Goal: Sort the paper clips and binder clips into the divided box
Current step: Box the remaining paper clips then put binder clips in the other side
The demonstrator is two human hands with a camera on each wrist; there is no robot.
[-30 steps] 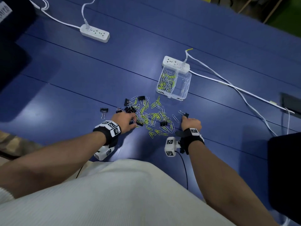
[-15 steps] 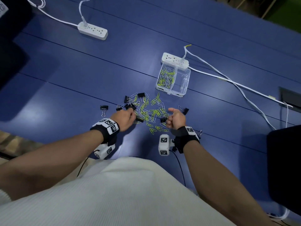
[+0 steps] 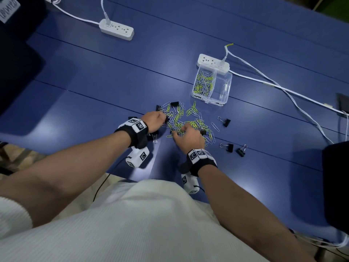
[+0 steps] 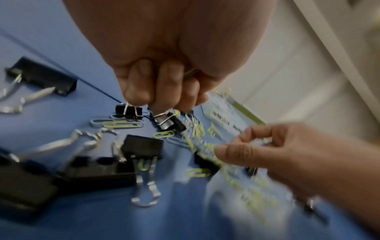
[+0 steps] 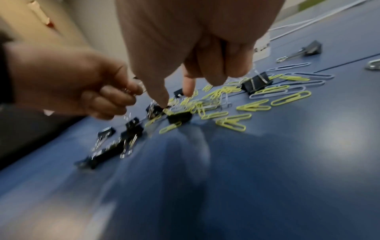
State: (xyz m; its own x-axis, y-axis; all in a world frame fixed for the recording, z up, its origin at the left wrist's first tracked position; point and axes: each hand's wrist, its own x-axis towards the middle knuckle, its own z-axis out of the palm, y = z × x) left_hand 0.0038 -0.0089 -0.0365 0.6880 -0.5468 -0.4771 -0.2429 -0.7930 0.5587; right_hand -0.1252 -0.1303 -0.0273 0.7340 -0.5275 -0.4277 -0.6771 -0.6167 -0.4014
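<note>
- The blue bench [image 3: 94, 87] is crossed by thin dark seam lines.
- A heap of yellow-green and silver paper clips [image 3: 188, 120] lies on it near the front edge, black binder clips [image 3: 174, 104] mixed in.
- One binder clip [image 3: 224, 121] lies just right of the heap; two more [image 3: 229, 147] lie nearer the front.
- A clear divided box [image 3: 224, 91] stands behind the heap, paper clips in its left compartment.
- A white power strip [image 3: 211, 62] touches the box's far end; another strip [image 3: 117, 31] lies far left, white cables [image 3: 283, 87] trailing right.
</note>
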